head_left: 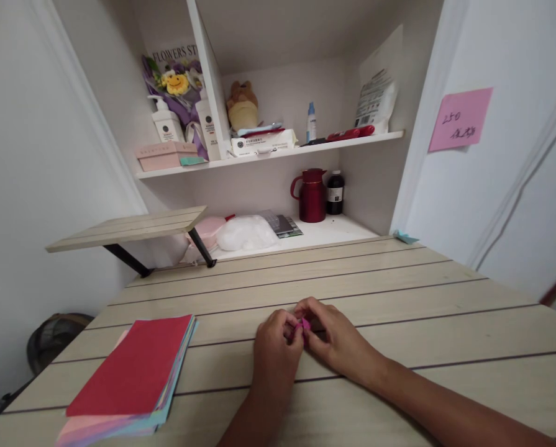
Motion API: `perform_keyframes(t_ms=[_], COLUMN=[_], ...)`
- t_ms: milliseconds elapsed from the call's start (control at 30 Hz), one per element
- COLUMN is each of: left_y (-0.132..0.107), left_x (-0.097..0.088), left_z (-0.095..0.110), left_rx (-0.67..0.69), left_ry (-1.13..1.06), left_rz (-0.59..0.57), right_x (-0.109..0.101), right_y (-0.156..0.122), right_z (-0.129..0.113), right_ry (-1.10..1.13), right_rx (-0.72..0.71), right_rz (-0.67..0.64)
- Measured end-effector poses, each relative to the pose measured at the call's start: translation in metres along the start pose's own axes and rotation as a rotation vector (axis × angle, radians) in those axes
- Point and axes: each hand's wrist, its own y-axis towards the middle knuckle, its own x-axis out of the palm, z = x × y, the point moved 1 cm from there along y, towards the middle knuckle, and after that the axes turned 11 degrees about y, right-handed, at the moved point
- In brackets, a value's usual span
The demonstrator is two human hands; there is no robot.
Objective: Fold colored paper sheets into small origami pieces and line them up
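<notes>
A small folded piece of magenta paper (305, 325) is pinched between my two hands, just above the middle of the table (399, 335). My left hand (278, 344) grips its left side with curled fingers and thumb. From the right, my right hand (328, 332) holds the other side between thumb and fingertips. The fingers cover much of the paper, so its full shape is hidden. To the left of my hands lies a stack of coloured paper sheets with a red sheet (135, 366) on top.
A small raised shelf (133, 230) stands at the table's back left. Behind the table, a white cabinet holds a red jug (312, 195), a dark bottle (335, 192) and a white plastic bag (247, 233). A folded teal paper (405, 237) sits at the back right edge.
</notes>
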Motion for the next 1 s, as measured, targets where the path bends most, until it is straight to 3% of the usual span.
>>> perform_keyframes(t_ms=[267, 733, 1000], left_y=[0.0, -0.004, -0.003], left_x=[0.002, -0.003, -0.001], left_z=[0.0, 0.01, 0.008], left_rx=[0.05, 0.19, 0.12], left_ry=[0.072, 0.24, 0.219], left_rz=[0.042, -0.04, -0.081], right_x=[0.002, 0.001, -0.006], right_y=[-0.002, -0.001, 0.002], right_z=[0.001, 0.001, 0.01], right_ry=[-0.133, -0.257, -0.118], right_rx=[-0.108, -0.009, 0.032], right_rz=[-0.024, -0.008, 0.009])
